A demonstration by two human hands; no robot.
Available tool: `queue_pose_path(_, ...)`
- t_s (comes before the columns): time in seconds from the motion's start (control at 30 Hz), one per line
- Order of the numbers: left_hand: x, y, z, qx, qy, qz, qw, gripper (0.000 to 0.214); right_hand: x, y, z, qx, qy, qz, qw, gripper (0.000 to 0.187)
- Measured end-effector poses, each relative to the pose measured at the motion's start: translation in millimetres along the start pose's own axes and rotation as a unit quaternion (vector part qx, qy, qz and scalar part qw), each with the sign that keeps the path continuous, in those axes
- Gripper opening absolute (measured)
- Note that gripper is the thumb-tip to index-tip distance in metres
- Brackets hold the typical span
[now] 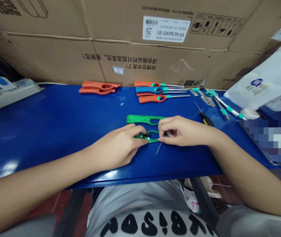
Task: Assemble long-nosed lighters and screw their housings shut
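In front of me a green lighter casing half, open side up, lies between my hands with small dark and metal parts inside. My left hand is closed on its handle end, thumb and fingers pinching near the trigger opening. At the front end my right hand is closed, its fingertips pinching a thin clear tube that slants down toward me. What else those fingers touch is hidden. Just behind, the other green casing half lies flat, its front end covered by my right hand.
Orange casings and several assembled lighters lie along the back of the blue table, before a cardboard box. At right are a screwdriver, metal lighter tubes and a white bag.
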State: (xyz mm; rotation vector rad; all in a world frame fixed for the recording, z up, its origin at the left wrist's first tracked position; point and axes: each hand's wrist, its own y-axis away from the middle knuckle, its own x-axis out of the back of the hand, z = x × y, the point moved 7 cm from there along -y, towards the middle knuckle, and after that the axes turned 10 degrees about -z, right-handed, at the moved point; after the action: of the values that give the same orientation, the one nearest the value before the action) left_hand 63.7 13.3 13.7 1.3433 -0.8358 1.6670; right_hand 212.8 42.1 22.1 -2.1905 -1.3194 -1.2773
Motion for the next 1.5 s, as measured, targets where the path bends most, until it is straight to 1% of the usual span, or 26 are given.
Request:
queue_pose_path(0.2, -0.8, 0, 1, 0.001, -0.016, 0.002, 1.000, 0.037, 1, -3, 5, -0.047, 0.001, 0.027, 0.999, 0.011)
queue_pose_path(0.33, -1.4, 0, 1, 0.000, -0.021, 0.005, 1.000, 0.037, 0, -3, 8, -0.081, -0.035, 0.031, 0.996, 0.006)
queue_pose_path(0.4, -1.7, 0, 2, -0.001, -0.027, 0.005, 1.000, 0.037, 0, -3, 11, -0.096, -0.051, 0.028, 0.994, 0.007)
queue_pose_path(0.47, -1.6, -1, 2, -0.002, -0.035, 0.004, 0.999, 0.037, 0, -4, 10, -0.080, -0.044, 0.022, 0.996, 0.006)
queue_pose_path(0.6, -1.9, -1, 3, -0.002, -0.041, -0.006, 0.999, 0.038, -1, -5, 2, -0.007, 0.008, 0.012, 1.000, 0.011)
queue_pose_path(0.67, -2.4, -1, 3, -0.002, -0.044, -0.011, 0.999, 0.038, 0, -5, 1, 0.008, 0.023, 0.013, 1.000, 0.013)
queue_pose_path(0.83, -2.8, -1, 2, -0.010, -0.038, 0.000, 0.999, 0.037, -1, -5, 1, 0.012, 0.018, 0.023, 1.000, 0.010)
queue_pose_path(0.9, -2.7, -1, 1, -0.015, -0.024, 0.015, 0.999, 0.036, -1, -6, 4, 0.002, 0.008, 0.051, 0.999, 0.006)
queue_pose_path(0.97, -1.7, 0, -1, -0.019, -0.004, 0.035, 0.999, 0.033, 1, -7, 6, -0.005, 0.007, 0.088, 0.996, 0.007)
queue_pose_path(1.03, 0.0, 0, -2, -0.021, 0.013, 0.056, 0.998, 0.029, 0, -9, 5, -0.001, 0.019, 0.103, 0.994, 0.007)
queue_pose_path(1.17, 3.4, 0, -2, -0.017, 0.032, 0.069, 0.997, 0.023, -4, -12, -1, 0.018, 0.046, 0.079, 0.996, 0.014)
queue_pose_path(1.23, 4.5, -1, -2, -0.009, 0.033, 0.065, 0.997, 0.022, -4, -12, -2, 0.015, 0.049, 0.066, 0.996, 0.012)
queue_pose_path(1.33, 5.5, -1, -1, -0.004, 0.025, 0.062, 0.998, 0.022, -4, -12, -1, 0.006, 0.047, 0.064, 0.997, 0.007)
queue_pose_path(1.5, 3.8, -1, 2, -0.003, -0.011, 0.057, 0.998, 0.024, -4, -12, -1, 0.022, 0.046, 0.063, 0.997, 0.010)
